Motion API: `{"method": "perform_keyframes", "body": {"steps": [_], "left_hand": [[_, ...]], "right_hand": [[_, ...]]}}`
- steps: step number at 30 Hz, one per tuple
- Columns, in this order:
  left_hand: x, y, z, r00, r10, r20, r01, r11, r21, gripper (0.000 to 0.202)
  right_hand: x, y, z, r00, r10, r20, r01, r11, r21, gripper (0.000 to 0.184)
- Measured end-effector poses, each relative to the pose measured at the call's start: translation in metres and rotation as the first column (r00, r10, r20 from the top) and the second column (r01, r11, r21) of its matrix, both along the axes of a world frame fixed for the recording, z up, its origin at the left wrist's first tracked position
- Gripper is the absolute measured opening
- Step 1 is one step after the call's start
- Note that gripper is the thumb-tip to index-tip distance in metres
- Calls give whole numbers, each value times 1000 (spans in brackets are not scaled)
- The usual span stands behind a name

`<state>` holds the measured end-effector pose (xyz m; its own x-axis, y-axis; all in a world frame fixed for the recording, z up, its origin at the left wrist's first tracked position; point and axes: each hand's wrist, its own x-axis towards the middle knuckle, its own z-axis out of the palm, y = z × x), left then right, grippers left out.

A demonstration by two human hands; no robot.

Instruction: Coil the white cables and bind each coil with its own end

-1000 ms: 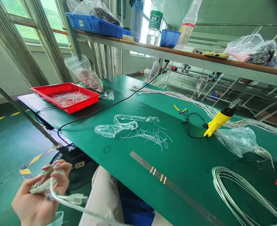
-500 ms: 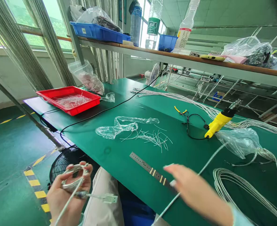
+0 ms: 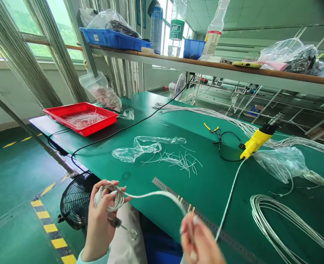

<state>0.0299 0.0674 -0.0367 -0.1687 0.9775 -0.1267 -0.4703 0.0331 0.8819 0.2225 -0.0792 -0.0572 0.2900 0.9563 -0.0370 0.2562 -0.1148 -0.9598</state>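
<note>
My left hand [image 3: 102,212] is closed around a coiled pale cable [image 3: 117,200] off the near table edge. From under that hand hangs the cable's USB plug [image 3: 133,234], blurred. A stretch of the same cable [image 3: 153,193] arcs across to my right hand [image 3: 197,238], whose fingers are pinched on it, smeared a little by motion. Beyond the right hand, cable runs up over the table toward a yellow hot air gun [image 3: 257,143]. Beneath the arc lies a steel ruler [image 3: 164,186] with several pale strips across it, partly covered by my right hand.
Several thin white pieces [image 3: 178,161] and a crumpled clear bag [image 3: 137,148] lie on the green table [image 3: 139,117]. A red tray [image 3: 109,121] sits at the left, a cable bundle [image 3: 263,205] at the right. A black fan [image 3: 76,201] stands below the left edge.
My left hand has risen and moved right with the coil. My right hand has come left and nearer and now grips the cable, which arcs between both hands.
</note>
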Motion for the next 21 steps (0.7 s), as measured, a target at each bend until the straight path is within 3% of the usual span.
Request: {"method": "perform_keyframes", "body": {"steps": [2, 4, 7, 10, 12, 14, 17, 19, 21], "left_hand": [[2, -2, -2, 992, -101, -80, 102, 995, 6, 36], [7, -6, -2, 961, -243, -129, 241, 970, -30, 33], [18, -15, 0, 878, -471, -84, 460, 880, -120, 30], [31, -31, 0, 766, -635, 104, 643, 752, -147, 26], [39, -42, -2, 674, -708, 212, 738, 661, -137, 25], [45, -51, -6, 618, -739, 270, 785, 601, -153, 27], [50, -62, -12, 626, -717, 306, 780, 587, -218, 39], [53, -66, -15, 627, -720, 299, 779, 590, -212, 39], [56, -70, -18, 586, -757, 289, 808, 572, -140, 40]], "right_hand": [[23, 6, 16, 952, -303, 33, 300, 951, 75, 54], [33, 10, 33, 883, -414, 222, 367, 903, 225, 42], [27, 14, 52, 841, -407, 355, 241, 871, 428, 29], [12, 24, 59, 904, -289, 314, 113, 872, 477, 24], [5, 34, 57, 954, -207, 218, 102, 905, 413, 28], [-1, 43, 53, 995, -91, 30, 80, 962, 260, 31], [-7, 52, 45, 962, 25, -271, -18, 999, 28, 26], [-10, 54, 41, 980, -40, -197, 33, 999, -38, 19], [-11, 55, 38, 974, -183, 131, 190, 981, -43, 18]]}}
